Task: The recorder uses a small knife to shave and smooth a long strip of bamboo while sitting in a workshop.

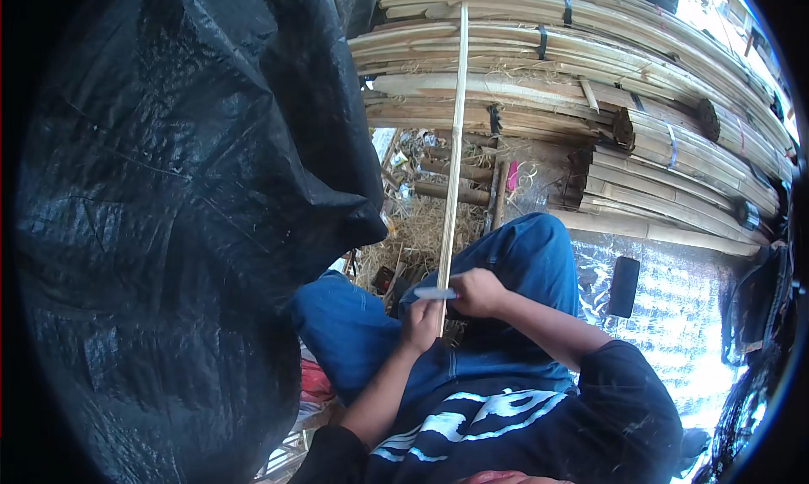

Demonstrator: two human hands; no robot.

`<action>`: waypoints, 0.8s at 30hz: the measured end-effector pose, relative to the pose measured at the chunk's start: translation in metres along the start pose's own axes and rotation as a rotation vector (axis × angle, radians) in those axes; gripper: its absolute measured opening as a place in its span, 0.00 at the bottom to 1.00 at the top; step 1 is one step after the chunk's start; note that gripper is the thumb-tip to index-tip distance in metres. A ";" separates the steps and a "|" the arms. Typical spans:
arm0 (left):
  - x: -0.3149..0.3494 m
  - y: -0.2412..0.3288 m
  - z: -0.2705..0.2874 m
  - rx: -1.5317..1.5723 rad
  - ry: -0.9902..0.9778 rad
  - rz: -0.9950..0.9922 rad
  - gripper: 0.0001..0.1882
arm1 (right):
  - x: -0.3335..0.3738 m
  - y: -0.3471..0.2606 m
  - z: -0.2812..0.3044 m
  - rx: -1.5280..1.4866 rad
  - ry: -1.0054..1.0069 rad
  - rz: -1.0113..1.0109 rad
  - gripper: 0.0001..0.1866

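A long, narrow bamboo strip runs from my lap away over the bamboo bundles at the far side. My left hand is closed around the strip close to its near end. In my right hand is a knife, gripped in a fist just right of the strip. The knife's blade points left and lies across the strip, right above my left fingers. Its handle is mostly hidden inside my right fist.
Tied bundles of split bamboo fill the far right. A black plastic sheet hangs along the left. Pale shavings litter the ground beyond my knees. A black phone-like slab lies on a silvery mat at right.
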State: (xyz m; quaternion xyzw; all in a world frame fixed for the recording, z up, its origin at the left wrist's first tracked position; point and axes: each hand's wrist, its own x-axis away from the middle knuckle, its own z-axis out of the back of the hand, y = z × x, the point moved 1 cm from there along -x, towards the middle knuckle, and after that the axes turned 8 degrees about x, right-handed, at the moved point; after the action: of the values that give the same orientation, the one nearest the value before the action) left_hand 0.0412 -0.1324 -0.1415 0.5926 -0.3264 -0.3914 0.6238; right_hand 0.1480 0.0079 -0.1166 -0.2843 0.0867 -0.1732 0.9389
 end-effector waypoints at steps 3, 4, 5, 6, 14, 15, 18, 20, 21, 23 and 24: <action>-0.005 0.012 0.007 -0.043 -0.048 0.175 0.16 | -0.011 0.011 -0.005 -0.075 0.066 -0.164 0.08; -0.004 0.016 0.002 -0.069 0.001 0.068 0.17 | -0.006 0.004 -0.004 0.009 -0.029 -0.062 0.07; -0.004 0.019 0.002 -0.061 0.008 0.079 0.17 | -0.006 0.002 -0.004 0.010 -0.044 -0.063 0.07; -0.003 0.022 0.002 -0.090 0.024 0.052 0.17 | -0.007 0.002 -0.005 0.024 -0.063 -0.065 0.07; -0.005 0.021 0.005 -0.073 0.014 0.089 0.19 | -0.015 0.008 -0.007 -0.011 0.016 -0.234 0.07; -0.005 0.024 0.007 -0.045 0.006 0.105 0.19 | -0.022 0.014 -0.003 -0.015 -0.001 -0.313 0.07; -0.003 0.021 0.006 -0.009 -0.011 0.153 0.19 | -0.016 0.007 -0.004 -0.040 -0.009 -0.263 0.08; -0.003 0.020 0.006 -0.003 -0.021 0.185 0.19 | -0.010 0.001 -0.001 0.016 -0.021 -0.150 0.08; -0.004 0.022 0.006 -0.015 -0.027 0.182 0.20 | -0.013 0.005 -0.002 0.016 -0.024 -0.153 0.08; -0.004 0.022 0.006 -0.024 -0.033 0.182 0.20 | -0.021 0.016 -0.005 -0.097 0.003 -0.287 0.08; -0.005 0.022 0.006 -0.033 -0.023 0.160 0.20 | -0.020 0.016 -0.006 -0.095 0.000 -0.289 0.08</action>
State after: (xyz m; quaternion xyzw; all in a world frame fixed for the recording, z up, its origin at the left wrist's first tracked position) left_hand 0.0361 -0.1313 -0.1194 0.5496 -0.3734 -0.3526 0.6589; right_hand 0.1321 0.0249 -0.1289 -0.3381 0.0530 -0.3021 0.8897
